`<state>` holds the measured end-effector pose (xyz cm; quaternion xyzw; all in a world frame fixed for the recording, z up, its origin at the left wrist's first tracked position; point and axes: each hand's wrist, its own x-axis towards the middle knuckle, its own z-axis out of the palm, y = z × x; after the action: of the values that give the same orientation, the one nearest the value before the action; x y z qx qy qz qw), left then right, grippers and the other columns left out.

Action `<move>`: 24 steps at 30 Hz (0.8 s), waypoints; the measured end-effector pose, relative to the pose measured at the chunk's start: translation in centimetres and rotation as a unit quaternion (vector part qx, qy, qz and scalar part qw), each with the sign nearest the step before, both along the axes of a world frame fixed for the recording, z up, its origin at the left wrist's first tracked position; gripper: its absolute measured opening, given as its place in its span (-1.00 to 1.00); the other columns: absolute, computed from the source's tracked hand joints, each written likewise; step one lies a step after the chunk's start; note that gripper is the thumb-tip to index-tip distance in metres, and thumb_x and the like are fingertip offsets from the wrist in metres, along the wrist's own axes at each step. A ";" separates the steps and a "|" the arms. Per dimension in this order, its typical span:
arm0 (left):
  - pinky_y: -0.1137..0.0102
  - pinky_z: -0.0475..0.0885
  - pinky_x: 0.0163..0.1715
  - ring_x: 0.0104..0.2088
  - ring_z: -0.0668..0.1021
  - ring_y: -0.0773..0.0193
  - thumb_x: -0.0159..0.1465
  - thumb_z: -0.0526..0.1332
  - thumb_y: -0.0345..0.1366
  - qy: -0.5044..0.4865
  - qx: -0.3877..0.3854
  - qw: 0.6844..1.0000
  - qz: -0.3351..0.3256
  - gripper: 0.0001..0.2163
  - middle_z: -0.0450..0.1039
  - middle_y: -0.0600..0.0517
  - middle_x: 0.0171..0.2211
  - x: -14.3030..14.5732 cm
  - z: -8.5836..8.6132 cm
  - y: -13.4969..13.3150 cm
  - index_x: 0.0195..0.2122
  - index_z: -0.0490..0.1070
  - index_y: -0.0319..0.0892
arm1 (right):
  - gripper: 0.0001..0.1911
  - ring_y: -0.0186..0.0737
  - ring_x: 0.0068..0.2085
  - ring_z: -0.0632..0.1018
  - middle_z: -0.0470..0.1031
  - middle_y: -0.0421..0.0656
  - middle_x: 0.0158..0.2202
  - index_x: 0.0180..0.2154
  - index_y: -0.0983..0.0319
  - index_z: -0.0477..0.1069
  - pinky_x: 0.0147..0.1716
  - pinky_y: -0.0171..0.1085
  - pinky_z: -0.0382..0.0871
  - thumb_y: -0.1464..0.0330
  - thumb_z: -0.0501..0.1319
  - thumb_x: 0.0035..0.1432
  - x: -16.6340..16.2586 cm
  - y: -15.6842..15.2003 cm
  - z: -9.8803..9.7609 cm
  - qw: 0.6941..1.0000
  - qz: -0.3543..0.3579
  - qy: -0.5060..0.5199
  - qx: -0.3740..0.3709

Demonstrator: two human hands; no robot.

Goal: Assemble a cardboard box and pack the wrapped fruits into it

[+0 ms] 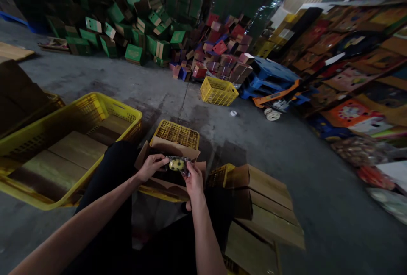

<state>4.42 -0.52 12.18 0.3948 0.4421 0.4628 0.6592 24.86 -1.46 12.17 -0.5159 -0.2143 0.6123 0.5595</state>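
Between my two hands is a small yellow item with dark spots in a clear plastic wrapper [177, 164]; its exact kind I cannot make out. My left hand [154, 166] pinches the wrapper at its left end. At the right end, my right hand [193, 177] grips the plastic between thumb and fingers. Directly below them is an open cardboard box [173, 144] with its flaps spread and a dark inside. That box rests on an upturned yellow plastic crate [178, 133], between my knees.
A large yellow crate [136, 116] with flat cartons stands at left. Cardboard boxes [270, 207] sit at right. Farther off are a small yellow crate [219, 91], blue pallets [270, 71], an orange pallet jack [276, 97] and heaped green boxes [134, 54]. Stacked cartons line the right side.
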 end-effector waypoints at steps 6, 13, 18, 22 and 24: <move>0.18 0.54 -0.03 0.04 0.55 0.02 0.11 0.46 -0.07 -0.079 -0.035 0.993 -0.081 -0.51 0.55 -0.07 0.00 -0.2 0.0 -0.4 0.05 0.51 -0.12 | -0.72 -0.28 -0.35 0.61 0.64 -0.25 -0.34 -0.31 0.14 0.57 -0.42 -0.37 0.50 0.25 0.52 -0.09 0.1 0.0 -0.1 0.999 -0.002 0.048 0.004; 0.22 0.49 -0.03 -0.15 0.63 0.11 0.08 0.48 -0.05 -0.063 -0.037 0.996 -0.056 -0.58 0.62 -0.09 -0.19 -0.2 -1.1 0.0 -0.15 0.60 -0.24 | -0.69 -0.28 -0.38 0.59 0.62 -0.23 -0.36 -0.34 0.17 0.57 -0.44 -0.36 0.51 0.21 0.54 -0.15 -0.1 0.0 -0.3 0.999 -0.018 0.024 0.012; 0.35 0.49 -0.24 -0.29 0.61 0.17 0.03 0.49 0.00 -0.019 -0.032 0.999 -0.012 -0.62 0.59 -0.05 -0.38 0.0 -1.0 0.1 -0.36 0.58 -0.25 | -0.65 -0.26 -0.35 0.58 0.61 -0.20 -0.35 -0.34 0.19 0.59 -0.45 -0.36 0.49 0.14 0.53 -0.15 -0.1 0.1 -0.8 0.998 -0.036 -0.037 0.031; 0.41 0.45 -0.32 -0.34 0.59 0.23 0.04 0.48 0.00 -0.017 -0.033 0.999 -0.014 -0.63 0.54 -0.01 -0.43 0.0 -1.0 0.2 -0.39 0.55 -0.24 | -0.62 -0.29 -0.40 0.54 0.59 -0.18 -0.38 -0.33 0.21 0.60 -0.51 -0.39 0.42 0.09 0.50 -0.12 0.3 0.3 -1.2 0.996 -0.035 -0.081 0.031; 0.42 0.44 -0.33 -0.37 0.57 0.27 0.03 0.49 0.00 -0.026 -0.043 0.999 -0.009 -0.63 0.51 0.02 -0.45 -0.2 -1.2 0.3 -0.42 0.53 -0.24 | -0.60 -0.30 -0.40 0.53 0.60 -0.18 -0.33 -0.26 0.19 0.60 -0.54 -0.40 0.41 0.08 0.48 -0.09 0.4 0.3 -1.3 0.995 -0.009 -0.095 0.025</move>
<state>4.21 -0.26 10.98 0.3580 0.4404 0.4476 0.6910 25.26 -1.19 10.85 -0.5600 -0.2769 0.5498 0.5545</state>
